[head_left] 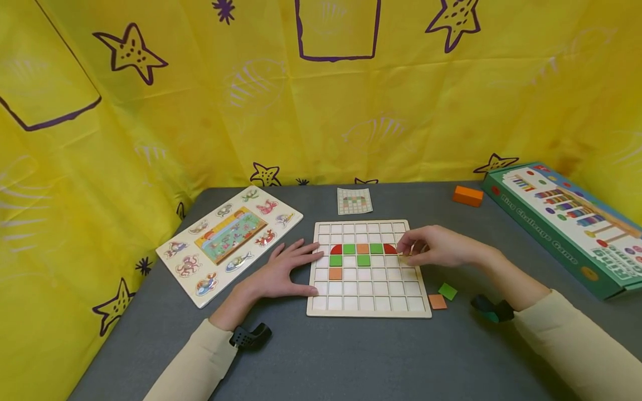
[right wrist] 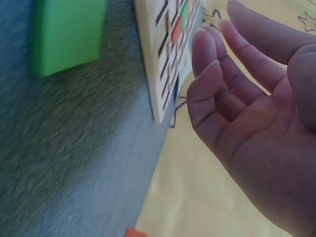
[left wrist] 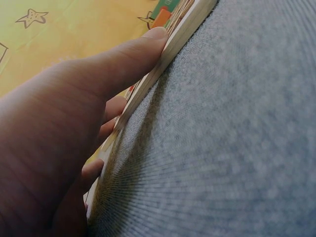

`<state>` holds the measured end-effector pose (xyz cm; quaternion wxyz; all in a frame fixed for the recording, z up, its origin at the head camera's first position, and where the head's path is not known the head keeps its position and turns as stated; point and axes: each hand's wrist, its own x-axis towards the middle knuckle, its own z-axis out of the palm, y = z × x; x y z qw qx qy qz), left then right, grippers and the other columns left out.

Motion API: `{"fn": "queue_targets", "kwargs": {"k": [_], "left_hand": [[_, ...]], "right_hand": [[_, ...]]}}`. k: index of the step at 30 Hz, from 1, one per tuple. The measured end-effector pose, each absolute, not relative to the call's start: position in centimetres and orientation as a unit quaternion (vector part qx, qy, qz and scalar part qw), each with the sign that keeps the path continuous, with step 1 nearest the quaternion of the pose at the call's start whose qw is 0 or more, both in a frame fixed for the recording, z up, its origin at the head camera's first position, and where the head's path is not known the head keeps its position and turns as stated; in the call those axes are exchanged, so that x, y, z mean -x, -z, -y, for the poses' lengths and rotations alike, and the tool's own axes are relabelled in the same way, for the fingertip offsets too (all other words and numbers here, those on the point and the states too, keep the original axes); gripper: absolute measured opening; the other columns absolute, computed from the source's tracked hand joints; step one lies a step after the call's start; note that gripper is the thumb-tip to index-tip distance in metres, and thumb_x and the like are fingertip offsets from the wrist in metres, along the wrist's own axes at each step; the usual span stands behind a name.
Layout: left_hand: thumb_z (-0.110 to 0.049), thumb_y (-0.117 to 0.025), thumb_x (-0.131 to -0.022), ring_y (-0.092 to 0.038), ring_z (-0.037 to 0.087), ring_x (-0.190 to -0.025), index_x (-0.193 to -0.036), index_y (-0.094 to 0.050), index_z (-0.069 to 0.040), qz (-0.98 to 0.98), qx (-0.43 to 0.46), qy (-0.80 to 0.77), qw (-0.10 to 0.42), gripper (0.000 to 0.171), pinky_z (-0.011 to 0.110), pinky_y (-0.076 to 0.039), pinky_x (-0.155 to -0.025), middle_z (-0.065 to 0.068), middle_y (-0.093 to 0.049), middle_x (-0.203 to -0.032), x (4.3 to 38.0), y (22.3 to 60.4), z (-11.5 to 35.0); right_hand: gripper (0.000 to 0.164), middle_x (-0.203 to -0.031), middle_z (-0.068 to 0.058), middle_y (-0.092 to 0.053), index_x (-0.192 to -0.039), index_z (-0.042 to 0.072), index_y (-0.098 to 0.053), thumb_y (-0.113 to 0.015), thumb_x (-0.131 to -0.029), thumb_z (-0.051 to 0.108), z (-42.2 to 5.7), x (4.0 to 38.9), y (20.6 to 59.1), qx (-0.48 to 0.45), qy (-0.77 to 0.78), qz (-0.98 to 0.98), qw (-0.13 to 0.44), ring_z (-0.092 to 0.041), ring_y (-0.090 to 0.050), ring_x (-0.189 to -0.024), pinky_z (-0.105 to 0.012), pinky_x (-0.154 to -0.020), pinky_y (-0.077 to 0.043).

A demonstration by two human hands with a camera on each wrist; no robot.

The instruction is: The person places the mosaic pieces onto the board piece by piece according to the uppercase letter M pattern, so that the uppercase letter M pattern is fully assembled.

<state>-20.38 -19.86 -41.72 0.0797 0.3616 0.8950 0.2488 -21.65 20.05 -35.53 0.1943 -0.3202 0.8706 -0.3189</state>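
Observation:
A pale wooden grid board [head_left: 372, 303] lies on the dark table with several colored tiles set in its squares. In its upper row, red rounded pieces stand at both ends, the left one [head_left: 336, 249] and the right one [head_left: 389, 249], with green and orange squares between. Lower down sit two green squares and an orange tile [head_left: 335, 273]. My left hand [head_left: 282, 274] is spread, its fingertips and thumb resting on the board's left edge. Beside the right red piece, my right hand [head_left: 435, 246] hovers with loosely bent fingers and nothing between them in the right wrist view.
Loose green [head_left: 448, 291] and orange [head_left: 437, 302] squares lie right of the board. A small pattern card [head_left: 354, 201] is behind it. To the left is a sea-animal puzzle board [head_left: 200, 298]; at right, an orange block [head_left: 468, 195] and a green game box [head_left: 546, 236].

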Motion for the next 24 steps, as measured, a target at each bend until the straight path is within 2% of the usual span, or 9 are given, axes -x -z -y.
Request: {"fn": "queue_targets", "kwargs": {"k": [9, 24], "left_hand": [[-0.052, -0.078, -0.084, -0.012, 0.032, -0.153, -0.155, -0.045, -0.02, -0.895, -0.362, -0.248, 0.079, 0.085, 0.066, -0.001, -0.113, 0.0, -0.031, -0.163, 20.5, 42.0, 19.9], [-0.052, -0.078, -0.084, -0.013, 0.033, -0.152, -0.155, -0.045, -0.02, -0.895, -0.363, -0.248, 0.075, 0.084, 0.066, -0.001, -0.113, 0.0, -0.031, -0.163, 20.5, 42.1, 20.0]], "right_hand": [[0.021, -0.093, 0.005, -0.064, -0.11, 0.007, -0.068, -0.075, -0.092, 0.013, -22.0, 20.7, 36.2, 0.323, 0.313, -0.869, 0.204, -0.015, -0.06, -0.084, -0.029, -0.08, -0.052], [0.025, -0.094, 0.004, -0.062, -0.111, 0.009, -0.067, -0.078, -0.091, 0.019, -23.6, 19.3, 37.0, 0.321, 0.314, -0.867, 0.216, -0.012, -0.057, -0.085, -0.027, -0.076, -0.049]]}}
